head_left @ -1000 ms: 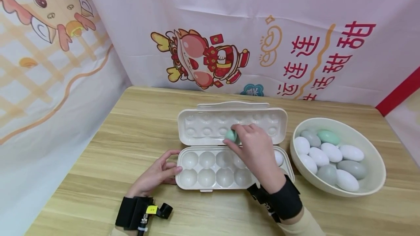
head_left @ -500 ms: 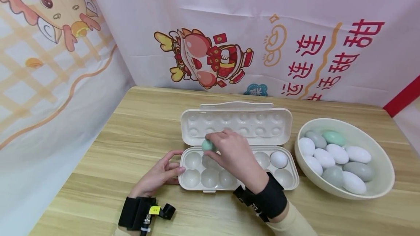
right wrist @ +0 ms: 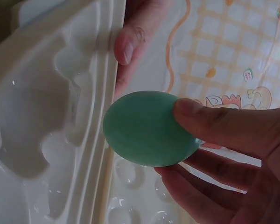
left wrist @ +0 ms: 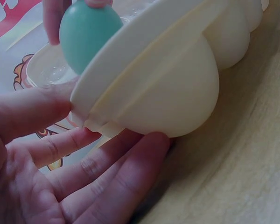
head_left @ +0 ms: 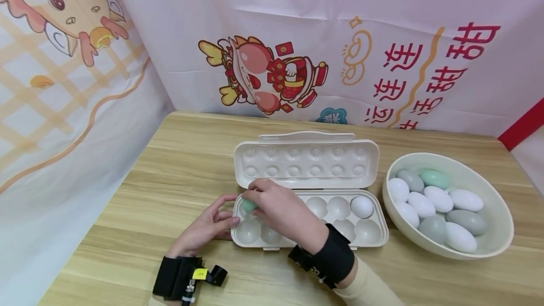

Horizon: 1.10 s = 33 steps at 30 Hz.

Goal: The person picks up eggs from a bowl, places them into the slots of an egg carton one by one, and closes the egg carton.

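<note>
Pinching mint-green egg (head_left: pixel 248 206) between thumb and fingers of right hand (head_left: pixel 280 209), at far-left corner of egg tray (head_left: pixel 344 230). Can't tell if touching egg tray. Gripping egg tray's left end with left hand (head_left: pixel 204 225), thumb at rim, fingers underneath. Can see single white egg (head_left: pixel 361 207) at far right of egg tray, open lid (head_left: pixel 306 181) along far edge, cream bowl (head_left: pixel 495 204) on right with white eggs (head_left: pixel 438 199), gray eggs (head_left: pixel 467 221) and another green egg (head_left: pixel 435 179).

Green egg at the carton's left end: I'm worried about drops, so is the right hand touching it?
Touching. The right wrist view shows the right hand pinching the green egg at one end, no gap.
</note>
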Motion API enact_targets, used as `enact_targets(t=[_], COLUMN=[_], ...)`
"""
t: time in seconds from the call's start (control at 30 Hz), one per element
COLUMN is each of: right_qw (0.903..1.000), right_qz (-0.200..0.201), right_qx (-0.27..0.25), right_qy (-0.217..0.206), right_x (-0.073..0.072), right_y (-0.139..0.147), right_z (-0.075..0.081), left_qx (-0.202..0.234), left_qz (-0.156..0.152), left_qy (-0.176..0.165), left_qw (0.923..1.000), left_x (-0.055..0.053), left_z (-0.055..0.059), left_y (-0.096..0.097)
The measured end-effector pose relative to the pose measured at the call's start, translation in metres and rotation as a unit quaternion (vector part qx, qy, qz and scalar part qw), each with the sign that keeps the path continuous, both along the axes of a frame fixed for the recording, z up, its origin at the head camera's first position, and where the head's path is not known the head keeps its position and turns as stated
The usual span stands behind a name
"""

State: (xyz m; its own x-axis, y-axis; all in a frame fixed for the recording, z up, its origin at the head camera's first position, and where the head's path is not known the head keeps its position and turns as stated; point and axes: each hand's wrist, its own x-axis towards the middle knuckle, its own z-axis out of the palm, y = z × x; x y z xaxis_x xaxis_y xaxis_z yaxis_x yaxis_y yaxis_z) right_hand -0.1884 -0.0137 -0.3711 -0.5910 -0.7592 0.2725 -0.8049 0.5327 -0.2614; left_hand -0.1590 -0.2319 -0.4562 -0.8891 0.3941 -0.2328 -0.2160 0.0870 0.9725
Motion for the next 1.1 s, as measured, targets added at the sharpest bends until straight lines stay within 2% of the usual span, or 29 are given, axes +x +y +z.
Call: enact_targets(t=[0.17, 0.37, 0.47, 0.87, 1.1], right_qw=[0.9993, 0.9982, 0.9977, 0.9978, 0.9995], right_qz=[0.020, 0.010, -0.001, -0.003, -0.002], right_qx=[0.028, 0.048, 0.050, 0.058, 0.028], right_qy=[-0.018, 0.034, 0.045, 0.033, 0.013], right_x=[0.000, 0.002, 0.002, 0.000, 0.000], right_y=[-0.008, -0.017, -0.019, -0.021, -0.019], right_z=[-0.004, -0.015, -0.019, -0.028, -0.028], left_qx=[0.002, 0.001, -0.001, -0.001, 0.000], left_qz=[-0.004, -0.003, -0.002, -0.006, -0.005], left_qy=[0.002, 0.001, -0.001, 0.000, 0.004], left_qw=[1.0000, 1.0000, 1.0000, 1.0000, 1.0000], left_x=[0.000, -0.001, -0.001, 0.000, -0.001], left_z=[0.001, -0.001, -0.001, 0.000, 0.000], left_y=[-0.001, -0.002, -0.002, -0.001, -0.001])
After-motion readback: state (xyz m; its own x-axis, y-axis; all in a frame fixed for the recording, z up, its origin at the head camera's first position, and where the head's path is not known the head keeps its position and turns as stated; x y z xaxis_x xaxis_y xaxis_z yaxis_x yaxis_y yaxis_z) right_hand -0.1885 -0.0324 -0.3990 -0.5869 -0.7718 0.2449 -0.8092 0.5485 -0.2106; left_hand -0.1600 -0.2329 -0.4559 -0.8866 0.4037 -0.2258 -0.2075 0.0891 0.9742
